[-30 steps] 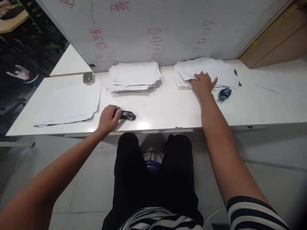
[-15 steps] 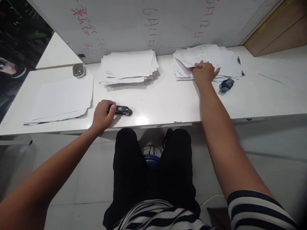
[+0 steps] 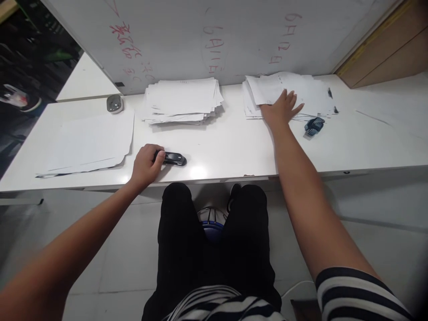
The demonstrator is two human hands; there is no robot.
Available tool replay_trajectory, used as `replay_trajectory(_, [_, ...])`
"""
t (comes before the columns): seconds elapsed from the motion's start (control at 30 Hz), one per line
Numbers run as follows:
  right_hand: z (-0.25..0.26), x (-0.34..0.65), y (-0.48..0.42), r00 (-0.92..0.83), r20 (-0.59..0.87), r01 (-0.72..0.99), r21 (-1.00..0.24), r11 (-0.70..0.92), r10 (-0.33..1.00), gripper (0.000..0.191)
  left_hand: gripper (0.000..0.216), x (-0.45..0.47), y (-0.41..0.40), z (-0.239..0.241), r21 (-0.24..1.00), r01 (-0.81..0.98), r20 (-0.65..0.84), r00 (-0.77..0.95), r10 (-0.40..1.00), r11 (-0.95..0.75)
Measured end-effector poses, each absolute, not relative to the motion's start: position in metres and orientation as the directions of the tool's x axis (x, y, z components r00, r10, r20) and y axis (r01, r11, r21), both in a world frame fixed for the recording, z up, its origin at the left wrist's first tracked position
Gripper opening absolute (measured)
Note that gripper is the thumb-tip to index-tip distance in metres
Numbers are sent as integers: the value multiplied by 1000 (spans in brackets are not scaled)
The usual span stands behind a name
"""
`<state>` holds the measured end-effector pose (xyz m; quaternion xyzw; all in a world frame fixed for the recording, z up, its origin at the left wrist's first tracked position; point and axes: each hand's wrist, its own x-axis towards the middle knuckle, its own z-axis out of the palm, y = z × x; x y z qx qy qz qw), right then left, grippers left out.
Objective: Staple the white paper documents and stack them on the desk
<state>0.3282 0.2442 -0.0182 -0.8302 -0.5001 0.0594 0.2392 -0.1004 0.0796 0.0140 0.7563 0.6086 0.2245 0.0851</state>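
Observation:
My left hand is closed around the back end of a black stapler, which lies on the white table near its front edge. My right hand rests at the near edge of the right-hand paper stack. Its fingers are spread over the sheets, while the thumb side reaches under the raised edge of a top sheet. Just right of that hand sits a small dark blue patterned object, its kind unclear.
A second paper stack stands at the back middle, with loose sheets at the left. Behind them rises a whiteboard with red writing. A small grey-topped object sits back left. A cardboard box stands back right.
My right hand's fingers have spread out from a bent grip, and the raised sheet lies flatter. The view has tilted slightly upward. My left hand stays on the stapler.

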Motion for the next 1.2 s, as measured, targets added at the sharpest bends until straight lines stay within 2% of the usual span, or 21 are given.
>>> replay_trajectory(0.07, [-19, 328, 247, 503, 123, 800, -442, -406, 855, 77, 28, -101, 80, 14, 404, 882, 231, 159, 960, -244])
replay_trajectory(0.2, [-20, 330, 251, 475, 105, 809, -442, -387, 874, 60, 27, -101, 80, 14, 403, 883, 233, 153, 960, -239])
replay_trajectory(0.33, [-18, 331, 252, 493, 55, 810, -394, -435, 868, 67, 27, -99, 79, 14, 402, 882, 239, 156, 958, -244])
replay_trajectory(0.57, [-17, 325, 249, 481, 79, 833, -353, -426, 873, 54, 27, -99, 79, 15, 409, 881, 226, 153, 962, -236])
replay_trajectory(0.67, [-17, 324, 246, 482, 135, 827, -396, -399, 865, 48, 27, -100, 80, 14, 403, 882, 233, 159, 959, -244])
replay_trajectory(0.9, [17, 299, 212, 392, 477, 845, -525, -102, 787, 57, 36, -103, 82, 9, 388, 887, 266, 151, 952, -249])
replay_trajectory(1.0, [35, 257, 162, 448, 528, 733, -679, 42, 722, 65, 42, -108, 78, 7, 375, 880, 411, 124, 903, -292])
replay_trajectory(1.07, [38, 225, 113, 459, 504, 623, -770, 140, 732, 69, 45, -105, 66, 9, 389, 850, 495, 133, 859, -356])
replay_trajectory(1.13, [32, 196, 60, 391, 492, 550, -802, 231, 777, 68, 49, -91, 44, 12, 475, 770, 525, 140, 840, -426])
replay_trajectory(1.2, [24, 176, 12, 259, 512, 555, -773, 308, 819, 62, 61, -65, 14, 18, 665, 593, 516, 75, 853, -454])
